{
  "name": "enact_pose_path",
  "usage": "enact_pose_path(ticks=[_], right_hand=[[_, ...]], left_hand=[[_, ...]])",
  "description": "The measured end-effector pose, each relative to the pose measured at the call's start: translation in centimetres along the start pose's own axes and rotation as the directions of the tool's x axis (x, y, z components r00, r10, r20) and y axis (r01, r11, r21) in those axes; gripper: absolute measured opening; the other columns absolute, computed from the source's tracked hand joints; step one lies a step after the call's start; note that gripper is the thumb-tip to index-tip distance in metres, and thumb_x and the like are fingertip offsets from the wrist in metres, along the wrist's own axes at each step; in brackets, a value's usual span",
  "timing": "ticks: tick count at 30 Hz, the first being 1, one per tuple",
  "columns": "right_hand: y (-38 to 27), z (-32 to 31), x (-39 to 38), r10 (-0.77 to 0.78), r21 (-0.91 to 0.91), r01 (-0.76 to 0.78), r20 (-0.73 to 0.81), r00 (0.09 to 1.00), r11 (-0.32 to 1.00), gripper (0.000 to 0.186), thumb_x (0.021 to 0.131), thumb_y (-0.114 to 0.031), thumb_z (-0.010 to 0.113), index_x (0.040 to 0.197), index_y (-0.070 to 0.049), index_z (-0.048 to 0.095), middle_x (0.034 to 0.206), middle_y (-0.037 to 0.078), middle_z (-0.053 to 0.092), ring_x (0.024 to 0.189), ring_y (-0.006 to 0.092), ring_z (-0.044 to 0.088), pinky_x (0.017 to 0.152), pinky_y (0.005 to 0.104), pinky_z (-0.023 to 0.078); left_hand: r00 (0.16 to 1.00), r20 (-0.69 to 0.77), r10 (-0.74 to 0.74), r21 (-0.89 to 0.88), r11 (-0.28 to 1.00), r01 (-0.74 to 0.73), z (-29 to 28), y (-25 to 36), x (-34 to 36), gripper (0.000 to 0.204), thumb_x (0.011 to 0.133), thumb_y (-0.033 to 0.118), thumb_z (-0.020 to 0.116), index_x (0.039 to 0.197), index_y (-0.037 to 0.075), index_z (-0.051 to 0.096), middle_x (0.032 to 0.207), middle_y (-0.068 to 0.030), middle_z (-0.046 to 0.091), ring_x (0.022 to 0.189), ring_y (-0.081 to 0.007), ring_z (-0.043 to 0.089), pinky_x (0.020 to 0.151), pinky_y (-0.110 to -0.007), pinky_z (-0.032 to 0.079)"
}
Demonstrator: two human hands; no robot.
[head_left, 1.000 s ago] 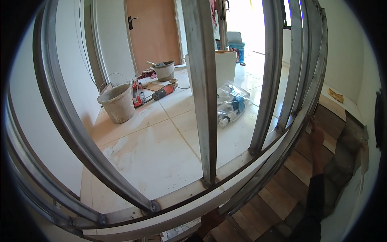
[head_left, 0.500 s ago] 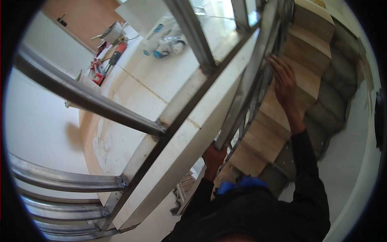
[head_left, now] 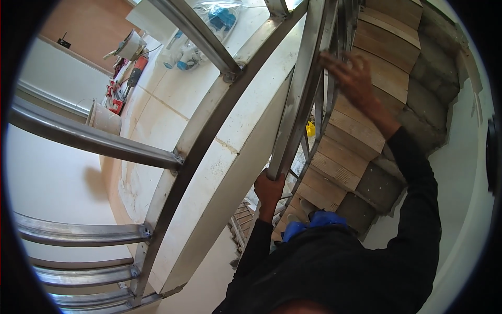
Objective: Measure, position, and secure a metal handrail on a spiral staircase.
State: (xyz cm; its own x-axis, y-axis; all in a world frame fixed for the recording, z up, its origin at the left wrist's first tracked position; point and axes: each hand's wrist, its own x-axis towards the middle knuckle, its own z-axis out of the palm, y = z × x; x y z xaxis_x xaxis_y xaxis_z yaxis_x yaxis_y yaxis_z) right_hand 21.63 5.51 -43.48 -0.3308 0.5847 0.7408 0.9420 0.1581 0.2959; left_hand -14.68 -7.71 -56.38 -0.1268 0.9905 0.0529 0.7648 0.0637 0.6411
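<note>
My left hand (head_left: 269, 189) is closed round the steel rail (head_left: 295, 118), low on its length, beside the white tiled landing edge (head_left: 230, 146). Further up, my right hand (head_left: 351, 77) has its fingers apart and slightly blurred, the fingertips at the same rail; whether they touch it is unclear. A second steel member with welded posts (head_left: 201, 120) runs along the landing to the left. Below my hands, part of my dark-clothed body and something blue (head_left: 321, 220) show over the steps.
Wood-look stair treads (head_left: 384, 49) with rough concrete sides (head_left: 434, 68) descend at the right, beside a white wall (head_left: 460, 193). On the landing lie a bagged bundle of fittings (head_left: 209, 31), a red power tool (head_left: 137, 70), a red hand tool (head_left: 114, 97) and buckets (head_left: 104, 118).
My view has swung down from the landing and doorway to the rail, stairs and my body. My right hand has risen slightly and spread its fingers; my left stays on the rail.
</note>
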Motion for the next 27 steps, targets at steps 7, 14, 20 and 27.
enact_pose_path(ticks=[7,14,20,27], right_hand=[[2.0,-1.6,1.1,-0.012,-0.065,0.017,0.067,0.998,0.998,0.056,0.095,-0.011,0.063,0.146,-0.032,0.057,0.153,-0.012,0.055,0.133,0.0232,0.052,0.11,0.0507,0.037],[1.7,-1.4,2.1,-0.056,-0.061,0.062,0.095,0.994,0.996,0.051,0.092,-0.011,0.068,0.14,-0.027,0.064,0.153,-0.008,0.056,0.135,0.0239,0.051,0.113,0.0524,0.034],[-0.8,-1.6,0.6,-0.033,0.038,0.03,0.096,0.995,0.999,0.045,0.094,-0.008,0.061,0.136,-0.025,0.067,0.152,-0.009,0.056,0.134,0.0235,0.052,0.112,0.0524,0.035],[-7.2,1.1,-1.7,0.638,0.563,-0.433,-0.232,0.735,0.704,0.045,0.1,-0.008,0.055,0.14,-0.024,0.066,0.14,-0.001,0.068,0.131,0.0299,0.059,0.111,0.0433,0.04]], left_hand=[[0.999,-0.051,-0.015,0.007,1.0,0.015,0.1,0.2,-0.5,0.039,0.073,0.035,0.082,0.089,0.0,0.074,0.082,-0.0234,0.072,0.082,-0.0436,0.072,0.076,-0.051,0.057],[0.993,-0.115,0.024,0.025,0.999,-0.021,0.7,-0.1,-0.4,0.031,0.072,0.026,0.08,0.083,-0.002,0.073,0.076,-0.0241,0.071,0.076,-0.0428,0.073,0.07,-0.048,0.056],[0.994,-0.111,0.005,0.022,1.0,-0.002,0.7,0.1,-0.1,0.031,0.071,0.027,0.081,0.084,0.0,0.072,0.077,-0.0232,0.071,0.076,-0.043,0.072,0.07,-0.049,0.056],[0.989,-0.15,-0.006,0.045,0.999,0.013,0.8,0.0,-0.3,0.031,0.071,0.029,0.081,0.084,0.001,0.073,0.076,-0.0226,0.071,0.076,-0.0438,0.072,0.07,-0.05,0.057]])
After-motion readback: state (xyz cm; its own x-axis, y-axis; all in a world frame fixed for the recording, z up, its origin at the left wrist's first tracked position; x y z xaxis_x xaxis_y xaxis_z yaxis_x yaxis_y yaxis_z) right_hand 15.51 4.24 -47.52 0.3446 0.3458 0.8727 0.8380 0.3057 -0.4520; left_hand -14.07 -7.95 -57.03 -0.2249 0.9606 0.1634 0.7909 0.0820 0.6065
